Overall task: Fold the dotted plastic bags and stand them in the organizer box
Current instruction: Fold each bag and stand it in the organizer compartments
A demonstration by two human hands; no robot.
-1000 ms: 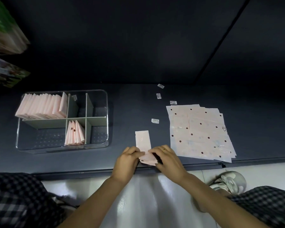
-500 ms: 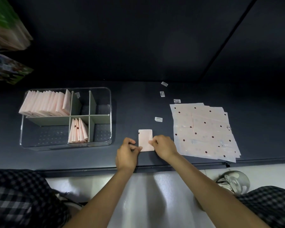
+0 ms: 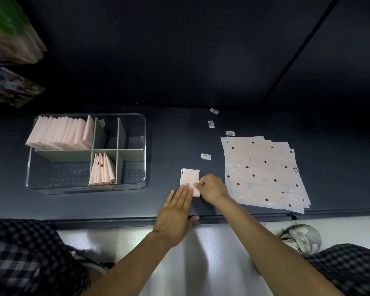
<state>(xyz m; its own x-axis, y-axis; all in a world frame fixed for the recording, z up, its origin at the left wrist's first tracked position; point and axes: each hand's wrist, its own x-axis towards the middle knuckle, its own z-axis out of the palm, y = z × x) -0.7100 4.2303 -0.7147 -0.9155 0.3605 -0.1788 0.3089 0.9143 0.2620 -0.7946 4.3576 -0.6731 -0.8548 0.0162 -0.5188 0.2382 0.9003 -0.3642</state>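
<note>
A small folded bag [image 3: 190,178] lies flat on the dark bench [image 3: 175,146], close to its near edge and roughly midway between the organizer box [image 3: 86,151] on the left and the stack of flat dotted bags [image 3: 263,171] on the right. The left hand [image 3: 175,212] lies flat with straight fingers, its fingertips pressing the near-left corner of the folded bag while its thumb reaches over the bench's near edge. The right hand [image 3: 212,188] has its fingers curled and pinches the folded bag's right edge, just beside the left margin of the flat stack without touching it.

The clear organizer box sits well apart from the hands, with bare bench between. Its far-left compartment holds a leaning row of folded bags [image 3: 60,135]; the near-middle compartment holds a few more [image 3: 102,170], standing and fanned. The remaining compartments show only the box floor.

The flat stack's near-right corner comes close to the bench's near edge. Four small white labels [image 3: 206,156] lie scattered on the bench beyond the folded bag and the stack. The far half of the bench is open dark surface up to the wall.
</note>
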